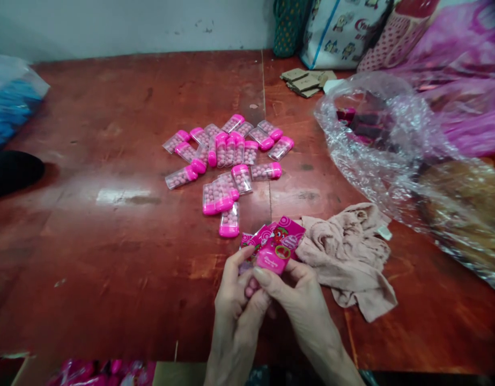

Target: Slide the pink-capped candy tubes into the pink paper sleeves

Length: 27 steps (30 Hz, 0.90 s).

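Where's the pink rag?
In the head view, the rag lies crumpled on the table, just right of the right hand and below the clear bag.

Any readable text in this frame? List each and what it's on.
None legible.
Pink label cards held in both hands: strawberry picture and small print, too blurred to read.
Cartoon-print bag at the far table edge: red lettering, cut off and blurred.
Pink-capped candy tubes: no print visible.
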Available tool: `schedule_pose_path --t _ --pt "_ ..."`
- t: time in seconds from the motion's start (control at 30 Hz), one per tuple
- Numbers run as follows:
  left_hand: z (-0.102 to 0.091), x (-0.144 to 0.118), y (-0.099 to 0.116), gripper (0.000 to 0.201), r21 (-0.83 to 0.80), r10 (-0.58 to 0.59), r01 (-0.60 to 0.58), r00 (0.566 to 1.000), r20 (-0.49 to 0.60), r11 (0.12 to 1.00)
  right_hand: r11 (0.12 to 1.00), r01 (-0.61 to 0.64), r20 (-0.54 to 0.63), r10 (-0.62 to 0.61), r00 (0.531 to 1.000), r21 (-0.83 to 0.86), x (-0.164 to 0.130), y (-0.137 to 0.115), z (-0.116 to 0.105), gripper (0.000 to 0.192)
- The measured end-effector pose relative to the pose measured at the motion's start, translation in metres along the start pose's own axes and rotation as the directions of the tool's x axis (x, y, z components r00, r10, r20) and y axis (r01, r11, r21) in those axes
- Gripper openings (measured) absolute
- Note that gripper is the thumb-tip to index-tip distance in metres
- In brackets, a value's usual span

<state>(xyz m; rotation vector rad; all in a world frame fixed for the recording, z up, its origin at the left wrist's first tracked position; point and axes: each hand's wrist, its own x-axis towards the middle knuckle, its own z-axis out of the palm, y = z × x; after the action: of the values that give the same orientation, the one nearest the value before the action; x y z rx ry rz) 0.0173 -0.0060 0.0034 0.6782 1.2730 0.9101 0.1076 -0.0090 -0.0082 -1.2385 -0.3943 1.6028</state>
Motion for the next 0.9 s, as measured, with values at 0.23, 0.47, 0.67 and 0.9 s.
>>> schedule_pose_path --t 0.23,0.47,0.67,0.9 --pt "-0.002 -0.002 -0.004 0.06 0.073 -0.02 0.018 0.999 0.027 0.997 0.998 0.038 -0.089 -0.042 0.995 -0.051 0.005 -0.004 -0.007 0.022" --pt "-0.002 -0.005 -0.006 0.061 -0.015 -0.101 0.101 0.995 0.02 0.995 0.999 0.003 -0.16 -0.01 0.987 -0.045 0.001 0.001 0.003 0.024" --pt "0.001 0.002 0.005 0.058 -0.09 -0.127 0.145 0.975 0.182 0.985 0.991 0.071 0.038 -0.076 0.996 0.117 0.002 -0.005 -0.01 0.024" --pt "0.003 -0.003 0.001 0.058 -0.117 -0.086 0.094 0.994 0.073 0.989 0.997 0.053 -0.116 -0.046 0.992 0.053 -0.007 0.01 0.005 0.031"
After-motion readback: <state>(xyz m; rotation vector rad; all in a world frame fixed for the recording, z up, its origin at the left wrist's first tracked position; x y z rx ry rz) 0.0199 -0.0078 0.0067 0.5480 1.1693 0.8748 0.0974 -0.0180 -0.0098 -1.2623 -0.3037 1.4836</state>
